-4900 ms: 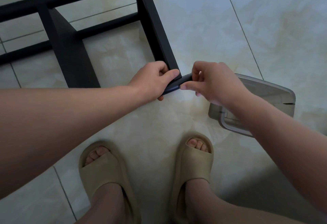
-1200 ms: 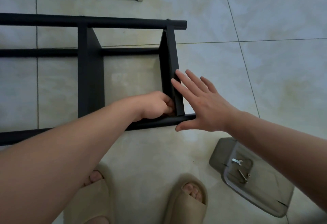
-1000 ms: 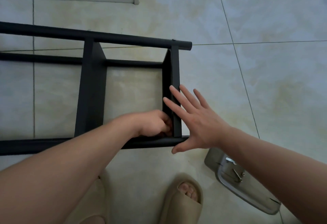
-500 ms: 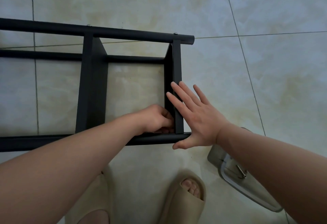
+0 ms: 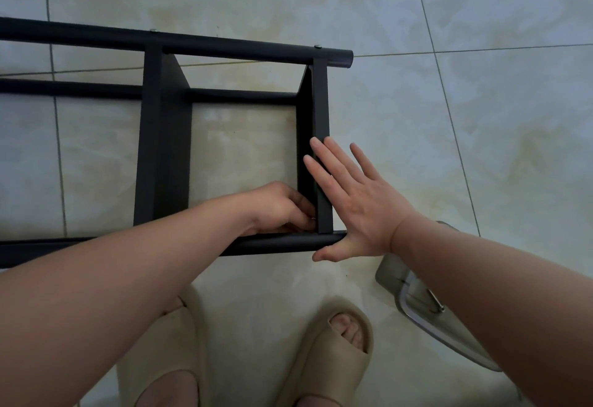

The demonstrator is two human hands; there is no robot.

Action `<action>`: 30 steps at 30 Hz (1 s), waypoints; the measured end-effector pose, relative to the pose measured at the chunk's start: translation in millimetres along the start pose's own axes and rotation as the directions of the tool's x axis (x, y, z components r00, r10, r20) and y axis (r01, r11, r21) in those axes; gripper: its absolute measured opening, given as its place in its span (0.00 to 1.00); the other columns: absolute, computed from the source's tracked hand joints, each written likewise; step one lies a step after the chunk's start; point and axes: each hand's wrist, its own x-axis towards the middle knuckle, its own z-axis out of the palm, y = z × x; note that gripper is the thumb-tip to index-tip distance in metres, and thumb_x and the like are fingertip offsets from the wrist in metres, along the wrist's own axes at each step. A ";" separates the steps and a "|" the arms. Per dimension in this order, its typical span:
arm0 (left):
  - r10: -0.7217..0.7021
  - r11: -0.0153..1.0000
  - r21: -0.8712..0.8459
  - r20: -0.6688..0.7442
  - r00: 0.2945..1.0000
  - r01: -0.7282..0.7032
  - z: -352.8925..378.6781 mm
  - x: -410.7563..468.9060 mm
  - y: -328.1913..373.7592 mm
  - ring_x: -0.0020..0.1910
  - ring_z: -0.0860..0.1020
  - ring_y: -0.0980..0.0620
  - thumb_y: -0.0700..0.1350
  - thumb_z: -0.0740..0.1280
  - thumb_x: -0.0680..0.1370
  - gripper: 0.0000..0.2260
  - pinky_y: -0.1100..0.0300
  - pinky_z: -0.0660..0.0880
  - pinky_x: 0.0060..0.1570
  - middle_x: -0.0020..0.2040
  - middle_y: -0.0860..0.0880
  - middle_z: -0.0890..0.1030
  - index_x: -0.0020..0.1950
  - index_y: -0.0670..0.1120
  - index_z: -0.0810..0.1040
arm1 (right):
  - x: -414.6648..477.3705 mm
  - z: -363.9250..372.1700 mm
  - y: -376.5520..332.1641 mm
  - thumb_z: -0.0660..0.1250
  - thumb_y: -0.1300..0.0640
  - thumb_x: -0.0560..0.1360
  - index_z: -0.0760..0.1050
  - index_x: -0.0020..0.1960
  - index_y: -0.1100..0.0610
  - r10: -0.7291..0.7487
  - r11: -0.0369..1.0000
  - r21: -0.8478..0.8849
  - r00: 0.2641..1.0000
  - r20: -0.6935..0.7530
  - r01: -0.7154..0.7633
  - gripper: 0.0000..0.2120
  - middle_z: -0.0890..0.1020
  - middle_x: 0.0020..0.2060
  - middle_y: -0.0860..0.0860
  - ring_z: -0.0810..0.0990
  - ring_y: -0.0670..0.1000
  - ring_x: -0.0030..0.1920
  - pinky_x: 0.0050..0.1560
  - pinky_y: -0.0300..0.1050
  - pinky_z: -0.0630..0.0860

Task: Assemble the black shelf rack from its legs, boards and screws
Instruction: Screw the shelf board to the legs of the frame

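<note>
- Black shelf rack (image 5: 224,47) lies on its side on pale tiled floor (image 5: 481,149), just ahead of the person's feet; it runs off frame to the left.
- Far leg (image 5: 256,48) and near leg (image 5: 276,244) are round tubes running L-R, w/ two flat boards crossing btwn them: end board (image 5: 321,111) at the right, second board (image 5: 163,149) further left.
- A third, lower tube (image 5: 240,96) shows btwn the boards.
- Two small screw heads (image 5: 317,46) sit on top of the far leg, one above each board.
- Left hand (image 5: 279,209) is tucked into the inside corner where end board meets near leg, fingers curled in tight. Small shiny bit at the fingertips; can't tell what it is or whether it's pinched.
- Right hand (image 5: 359,207) lies flat against the outer face of the end board, fingers (image 5: 321,162) straight and slightly spread, thumb down over the end of the near leg.
- Grey tray (image 5: 449,336) on the floor at right, partly under the right forearm, w/ a thin metal piece (image 5: 434,299) in it.
- Beige slippers (image 5: 333,352) on both feet, bottom of view.
</note>
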 end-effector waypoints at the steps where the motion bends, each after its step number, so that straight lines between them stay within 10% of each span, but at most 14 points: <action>1: 0.002 1.000 -0.017 0.009 1.000 -0.002 -0.6 -0.5 -0.4 0.35 0.82 0.54 0.30 0.69 0.74 0.09 0.66 0.76 0.37 0.40 0.45 0.84 0.53 0.37 0.83 | 0.1 0.3 0.2 0.53 0.17 0.67 0.46 0.83 0.62 -0.002 1.000 0.002 1.000 -0.003 0.002 0.62 0.45 0.82 0.59 0.43 0.59 0.82 0.79 0.66 0.50; 7: 0.000 1.000 0.025 -0.020 1.000 0.001 -0.5 -0.2 -2.7 0.38 0.78 0.52 0.42 0.68 0.80 0.08 0.62 0.74 0.41 0.41 0.45 0.82 0.46 0.40 0.83 | 0.3 2.2 0.6 0.53 0.17 0.67 0.47 0.83 0.62 -0.008 1.000 0.015 1.000 -0.026 0.008 0.62 0.47 0.82 0.59 0.44 0.60 0.82 0.79 0.66 0.51; 17: 0.014 0.998 0.055 -0.003 1.000 -0.014 0.8 2.2 -0.7 0.31 0.76 0.51 0.35 0.69 0.75 0.09 0.65 0.71 0.32 0.31 0.47 0.79 0.36 0.45 0.82 | -0.1 2.3 0.4 0.54 0.17 0.67 0.48 0.83 0.61 -0.002 1.000 0.021 0.999 -0.035 0.002 0.61 0.47 0.82 0.59 0.44 0.59 0.82 0.79 0.66 0.52; 30: -0.068 0.996 0.064 0.089 0.994 0.063 -2.3 10.0 19.3 0.28 0.75 0.52 0.34 0.68 0.73 0.04 0.64 0.73 0.33 0.30 0.46 0.76 0.46 0.41 0.79 | -6.4 0.9 2.0 0.57 0.18 0.66 0.52 0.81 0.61 0.107 0.993 0.055 0.993 -0.042 -0.105 0.60 0.46 0.82 0.58 0.43 0.58 0.82 0.80 0.63 0.50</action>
